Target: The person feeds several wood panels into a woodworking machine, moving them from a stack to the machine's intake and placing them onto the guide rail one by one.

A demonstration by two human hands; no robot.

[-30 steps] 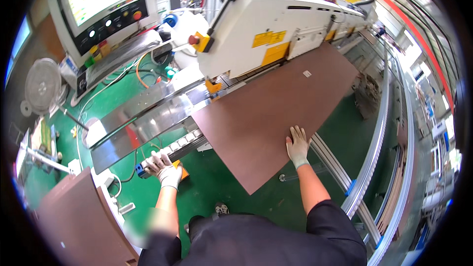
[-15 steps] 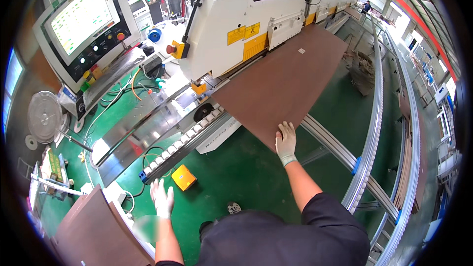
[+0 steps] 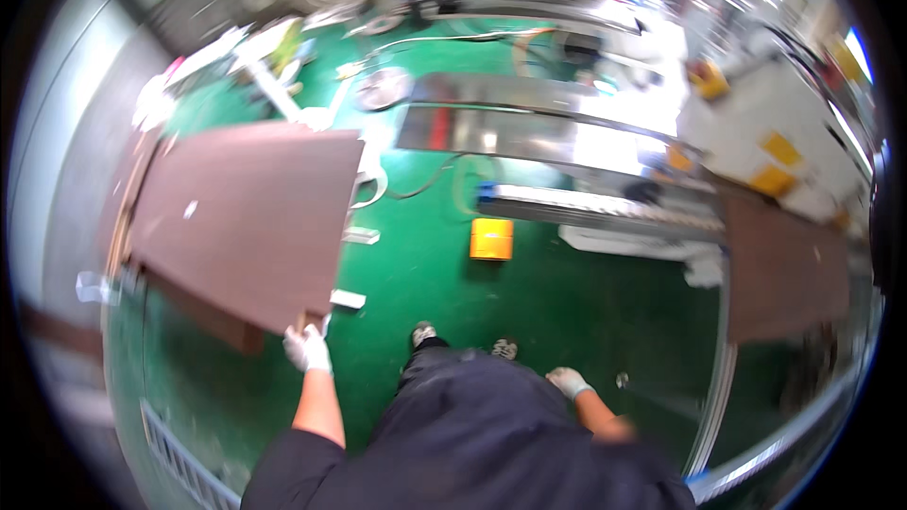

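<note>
My left hand (image 3: 308,349), in a white glove, is at the near corner of a large brown panel (image 3: 250,212) on the left. Its fingers and thumb appear closed about that corner, though motion blurs them. The panel lies on top of other brown boards, and a small white label sits on it. My right hand (image 3: 569,382), also gloved, hangs over the green floor just right of my body, touching no panel. Blur hides how its fingers are set. A second brown panel (image 3: 784,269) lies at the far right beside the white machine (image 3: 775,123).
A roller rail (image 3: 605,208) reaches from the machine toward the middle. Below its left end is a yellow box (image 3: 491,240) on the floor. Cables and a round-based stand (image 3: 385,88) lie beyond. Metal frame rails (image 3: 713,406) run along the right.
The view has swung left. My right hand has come off the panel by the machine and dropped beside my body. My left hand has moved to the corner of the stacked panel.
</note>
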